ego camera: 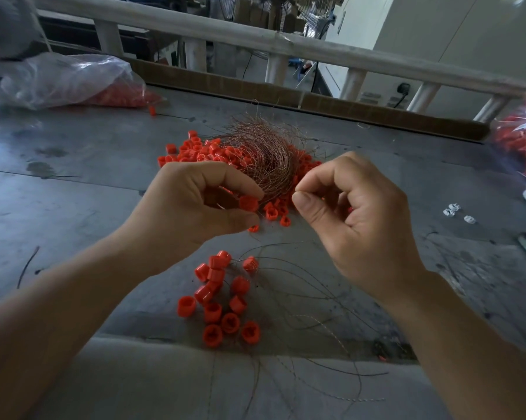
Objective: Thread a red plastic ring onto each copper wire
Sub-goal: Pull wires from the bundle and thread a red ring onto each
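Above the desk (73,189), left hand (192,204) pinches a red ring (249,203); right hand (346,216) pinches fine copper wire (294,189). Risk: the thin wire may bend and miss the bore.
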Available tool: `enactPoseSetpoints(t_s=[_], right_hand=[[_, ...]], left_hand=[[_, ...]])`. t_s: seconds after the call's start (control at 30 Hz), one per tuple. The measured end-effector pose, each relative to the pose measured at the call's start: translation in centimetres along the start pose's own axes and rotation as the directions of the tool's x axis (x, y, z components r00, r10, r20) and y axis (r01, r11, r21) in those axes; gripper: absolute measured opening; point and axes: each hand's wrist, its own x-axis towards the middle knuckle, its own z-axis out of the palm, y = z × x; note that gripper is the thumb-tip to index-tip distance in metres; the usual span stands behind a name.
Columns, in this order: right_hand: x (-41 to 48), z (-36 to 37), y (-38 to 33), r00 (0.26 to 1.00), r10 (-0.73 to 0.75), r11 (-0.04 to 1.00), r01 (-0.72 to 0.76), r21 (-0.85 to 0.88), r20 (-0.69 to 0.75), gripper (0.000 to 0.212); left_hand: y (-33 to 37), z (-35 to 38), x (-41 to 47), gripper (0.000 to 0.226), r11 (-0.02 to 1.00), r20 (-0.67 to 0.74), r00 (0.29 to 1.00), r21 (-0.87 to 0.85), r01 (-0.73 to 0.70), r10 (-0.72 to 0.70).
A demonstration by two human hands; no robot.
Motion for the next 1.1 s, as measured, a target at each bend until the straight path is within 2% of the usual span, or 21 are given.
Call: enactPoseSetpoints(t_s=[0.23,0.43,0.53,0.7,1.1], right_hand=[[-0.4,1.1,-0.4,0.993,0.040,0.998,-0.044,0.035,0.111,0.005],[-0.4,1.2,-0.3,0.985,0.066,0.997,-0.071,0.022,0.158,0.004],[-0.4,1.0,-0.3,0.985,0.068,0.997,-0.072,0.016,0.156,0.004],[-0.2,0.7,-0.1,0.990,0.088,0.996,-0.086,-0.019,0.114,0.004],[-0.2,0.3,-0.2,0.987,0.108,0.994,-0.106,-0.020,0.116,0.006]], left_hand=[[0.3,0.2,-0.4,0.039,0.998,0.019,1.000,-0.053,-0.021,0.022],[0.5,0.2,-0.6,0.030,0.995,0.017,0.999,-0.090,-0.036,0.037],[0.6,0.2,-0.6,0.031,0.992,0.026,0.999,-0.124,-0.028,0.031],[0.6,-0.2,-0.6,0.043,0.965,0.163,0.986,-0.261,0.007,0.037],[0.3,-0.4,-0.5,0.035,0.960,0.170,0.985,-0.279,0.010,0.039]])
